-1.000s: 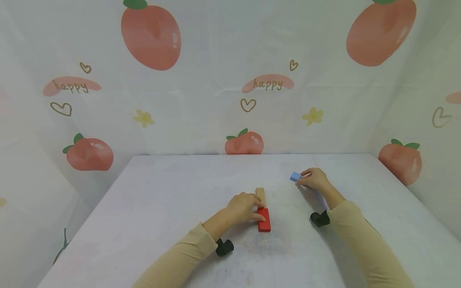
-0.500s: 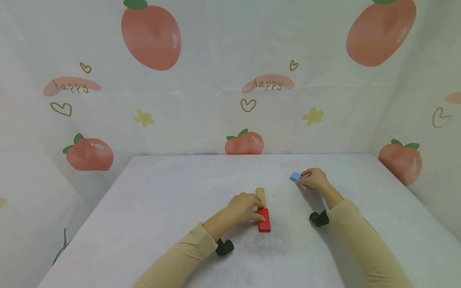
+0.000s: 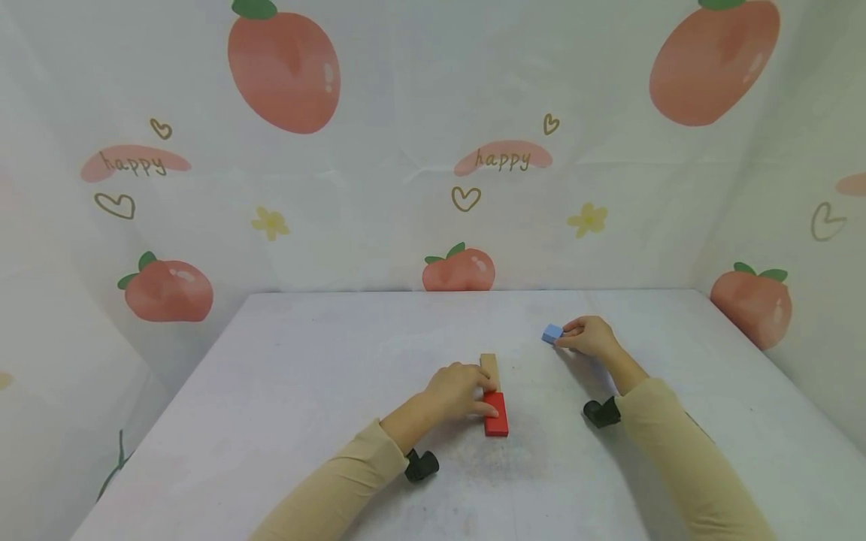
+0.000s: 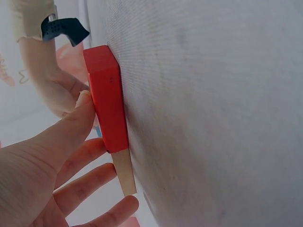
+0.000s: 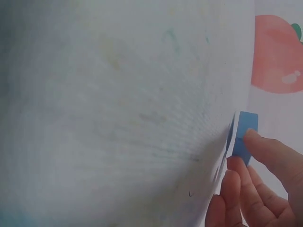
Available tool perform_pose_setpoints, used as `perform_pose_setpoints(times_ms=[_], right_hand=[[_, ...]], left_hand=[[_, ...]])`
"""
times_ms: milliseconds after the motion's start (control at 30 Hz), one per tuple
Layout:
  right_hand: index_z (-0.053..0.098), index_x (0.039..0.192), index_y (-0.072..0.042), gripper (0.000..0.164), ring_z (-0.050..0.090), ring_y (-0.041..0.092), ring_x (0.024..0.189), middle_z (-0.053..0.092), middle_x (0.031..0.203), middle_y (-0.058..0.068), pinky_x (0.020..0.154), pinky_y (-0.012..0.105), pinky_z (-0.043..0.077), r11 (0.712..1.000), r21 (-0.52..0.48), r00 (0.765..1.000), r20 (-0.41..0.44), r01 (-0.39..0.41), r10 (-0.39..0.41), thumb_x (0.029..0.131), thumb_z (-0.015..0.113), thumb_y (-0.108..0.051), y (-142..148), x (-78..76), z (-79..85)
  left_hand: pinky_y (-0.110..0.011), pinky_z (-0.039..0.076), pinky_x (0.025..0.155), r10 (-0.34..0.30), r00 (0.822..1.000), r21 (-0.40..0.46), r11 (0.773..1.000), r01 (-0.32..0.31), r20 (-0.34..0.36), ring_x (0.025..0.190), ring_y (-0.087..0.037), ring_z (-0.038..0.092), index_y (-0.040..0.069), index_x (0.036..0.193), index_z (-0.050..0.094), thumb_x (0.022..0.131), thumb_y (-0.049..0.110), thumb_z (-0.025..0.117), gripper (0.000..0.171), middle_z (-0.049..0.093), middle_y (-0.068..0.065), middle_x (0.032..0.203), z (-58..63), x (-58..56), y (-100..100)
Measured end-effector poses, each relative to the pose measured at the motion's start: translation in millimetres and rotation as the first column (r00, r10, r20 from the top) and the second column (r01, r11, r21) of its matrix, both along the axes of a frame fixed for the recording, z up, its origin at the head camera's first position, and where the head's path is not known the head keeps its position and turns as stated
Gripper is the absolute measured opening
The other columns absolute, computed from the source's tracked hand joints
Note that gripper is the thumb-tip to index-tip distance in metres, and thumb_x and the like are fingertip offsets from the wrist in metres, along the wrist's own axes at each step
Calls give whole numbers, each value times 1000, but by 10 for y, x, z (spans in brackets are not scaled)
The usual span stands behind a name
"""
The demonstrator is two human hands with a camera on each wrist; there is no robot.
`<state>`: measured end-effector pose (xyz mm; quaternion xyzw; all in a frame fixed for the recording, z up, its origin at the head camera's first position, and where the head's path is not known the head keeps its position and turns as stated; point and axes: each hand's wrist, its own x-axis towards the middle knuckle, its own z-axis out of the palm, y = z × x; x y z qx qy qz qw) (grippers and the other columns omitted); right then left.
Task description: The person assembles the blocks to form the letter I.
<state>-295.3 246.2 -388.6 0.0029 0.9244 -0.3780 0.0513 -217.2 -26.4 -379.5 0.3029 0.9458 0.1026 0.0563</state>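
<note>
In the head view a red block [image 3: 496,422] lies mid-table, end to end with a light wooden block [image 3: 489,365] behind it. My left hand [image 3: 449,391] rests on the pair from the left. Its thumb touches the red block's upper face; its index fingertip is at the joint, as the left wrist view shows. The middle finger meets the wooden block [image 4: 124,172]. Farther back on the right, my right hand [image 3: 587,336] pinches a small blue block [image 3: 552,333] between thumb and fingers. In the right wrist view the blue block [image 5: 247,124] shows beyond the thumb tip, close over the table.
The white table [image 3: 325,361] ends at a cloth backdrop [image 3: 392,188] printed with peaches, hearts and "happy". Black wrist-worn devices stick out under both sleeves, one by the left cuff [image 3: 422,466] and one by the right cuff [image 3: 601,412].
My right hand has shifted the blue block very slightly left and nearer to me. The left hand, red block and wooden block stay in place.
</note>
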Motion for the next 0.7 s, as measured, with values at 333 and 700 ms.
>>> perform_pose_setpoints(times_ms=[333, 700], right_hand=[[55, 113, 15, 46, 57, 2, 68, 67, 97, 22, 62, 16, 47, 998, -49, 999, -2, -41, 41, 81, 70, -14, -37, 30, 37], [55, 113, 13, 46, 58, 6, 73, 68, 95, 18, 65, 18, 46, 996, -27, 996, 3, -84, 84, 82, 70, -17, -88, 41, 60]], left_hand=[[-30, 50, 87, -3, 1000, -5, 1000, 3, -3, 111, -16, 60, 22, 111, 70, 77, 42, 72, 39, 64, 5, 120, 1, 3, 1], [-30, 50, 87, 1, 1000, -13, 1000, -1, -4, 110, -17, 60, 23, 110, 71, 78, 42, 72, 38, 64, 5, 120, -5, 1, 7]])
